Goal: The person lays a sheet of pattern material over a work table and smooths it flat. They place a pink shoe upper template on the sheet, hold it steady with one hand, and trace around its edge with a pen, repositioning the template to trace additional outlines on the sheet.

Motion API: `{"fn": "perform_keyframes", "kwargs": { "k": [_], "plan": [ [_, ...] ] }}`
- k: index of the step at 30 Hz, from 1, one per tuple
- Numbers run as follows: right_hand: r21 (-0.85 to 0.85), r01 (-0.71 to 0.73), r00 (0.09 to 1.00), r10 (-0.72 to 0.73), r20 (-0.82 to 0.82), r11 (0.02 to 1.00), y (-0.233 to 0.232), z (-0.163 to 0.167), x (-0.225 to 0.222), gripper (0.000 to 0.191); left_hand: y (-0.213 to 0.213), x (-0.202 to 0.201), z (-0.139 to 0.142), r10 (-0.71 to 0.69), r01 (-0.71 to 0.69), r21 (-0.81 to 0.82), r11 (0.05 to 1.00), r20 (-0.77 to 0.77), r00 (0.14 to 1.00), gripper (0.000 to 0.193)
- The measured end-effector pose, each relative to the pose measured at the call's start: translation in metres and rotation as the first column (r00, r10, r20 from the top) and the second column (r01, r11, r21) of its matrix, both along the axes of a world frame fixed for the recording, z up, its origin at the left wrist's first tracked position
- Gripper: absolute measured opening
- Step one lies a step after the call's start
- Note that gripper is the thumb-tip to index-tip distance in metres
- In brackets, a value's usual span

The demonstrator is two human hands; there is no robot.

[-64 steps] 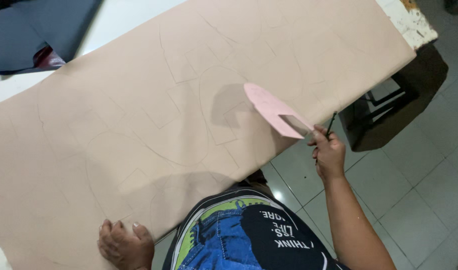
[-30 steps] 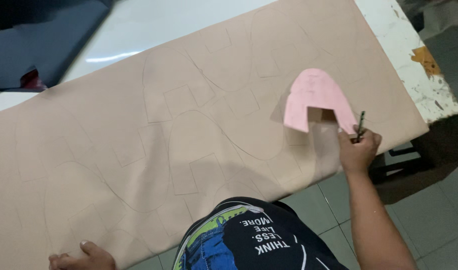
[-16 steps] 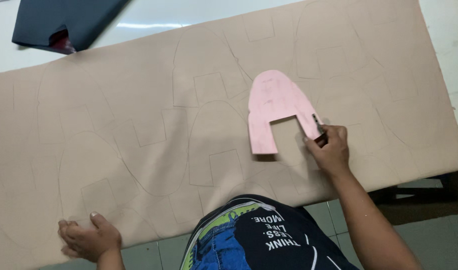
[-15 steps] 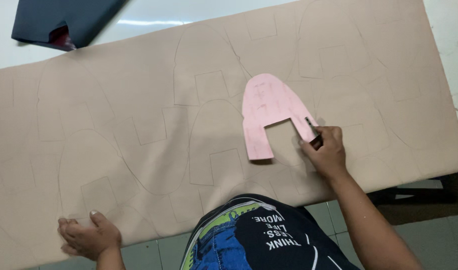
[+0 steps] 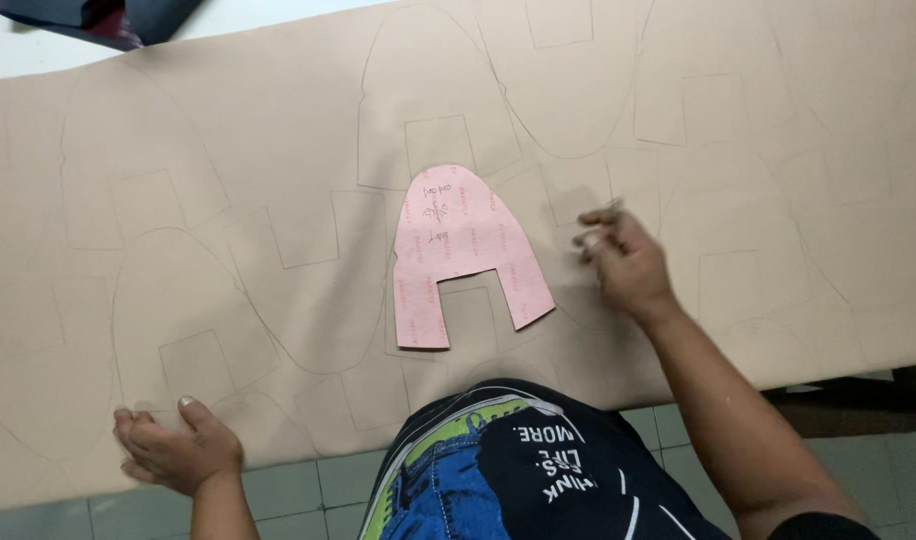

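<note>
Now the pink template [image 5: 465, 252] lies flat on the tan sheet [image 5: 278, 150], released; the right hand [image 5: 626, 262] beside it seemingly pinches a pen, blurred. The left hand [image 5: 174, 450] presses the sheet's edge, open-palmed. Tracing calls for steadying the template.

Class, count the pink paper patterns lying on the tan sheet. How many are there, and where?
1. The pink pattern lies flat near the middle of the tan sheet, just left of the right hand. None other shows.
</note>
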State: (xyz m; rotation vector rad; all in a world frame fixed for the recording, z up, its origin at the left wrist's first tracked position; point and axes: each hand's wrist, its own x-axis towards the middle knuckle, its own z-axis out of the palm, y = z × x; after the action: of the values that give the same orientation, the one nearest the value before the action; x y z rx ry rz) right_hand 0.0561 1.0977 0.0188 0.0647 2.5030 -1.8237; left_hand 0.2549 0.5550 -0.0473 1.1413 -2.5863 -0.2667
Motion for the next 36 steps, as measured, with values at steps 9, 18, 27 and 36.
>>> {"fn": "perform_keyframes", "kwargs": {
  "k": [9, 18, 27, 36],
  "plan": [
    [-0.219, 0.243, 0.968, -0.222, 0.117, 0.945, 0.021, 0.012, -0.089, 0.021, -0.001, -0.003, 0.0, 0.032, -0.032, 0.007, 0.999, 0.05, 0.998, 0.058],
    [-0.153, 0.177, 0.984, -0.175, 0.023, 0.972, 0.02, -0.02, -0.099, 0.013, 0.003, -0.007, 0.002, 0.033, -0.035, 0.04, 0.999, 0.052, 0.998, 0.057],
    [-0.249, 0.103, 0.992, -0.118, -0.046, 0.963, 0.02, -0.016, -0.096, 0.011, 0.003, -0.005, -0.001, 0.026, -0.028, 0.051, 0.998, 0.035, 0.999, 0.055],
    [-0.007, 0.196, 0.955, -0.189, 0.227, 0.981, 0.068, -0.004, 0.002, 0.01, 0.005, -0.003, -0.002, -0.001, -0.001, 0.014, 1.0, 0.097, 0.995, 0.048]
  ]
}}
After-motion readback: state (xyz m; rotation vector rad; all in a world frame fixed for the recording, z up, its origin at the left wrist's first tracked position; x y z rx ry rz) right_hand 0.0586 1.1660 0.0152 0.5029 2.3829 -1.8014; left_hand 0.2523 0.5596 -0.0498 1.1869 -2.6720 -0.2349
